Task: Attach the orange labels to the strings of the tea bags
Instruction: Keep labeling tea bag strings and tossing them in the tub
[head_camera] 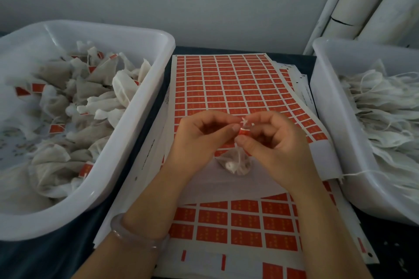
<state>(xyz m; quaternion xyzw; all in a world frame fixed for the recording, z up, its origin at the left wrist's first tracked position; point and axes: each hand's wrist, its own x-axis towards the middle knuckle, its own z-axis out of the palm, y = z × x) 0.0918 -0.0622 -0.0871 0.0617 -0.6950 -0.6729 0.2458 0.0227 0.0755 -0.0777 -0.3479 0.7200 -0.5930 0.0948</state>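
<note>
Orange label (244, 131) sits pinched between left hand (199, 138) and right hand (272, 142) fingertips, tea bag (233, 164) dangling beneath. We should centre the string before pressing halves together.

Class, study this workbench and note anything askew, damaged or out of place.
A string hangs over the right tub rim toward the label sheets, which lie fanned unevenly. The white pipe behind shows a dark crack. Left hand and right hand pinch the label normally.

An orange label (244, 132) is sitting folded on a white string (237, 150), its translucent tea bag (233, 164) hanging at six o'clock.
</note>
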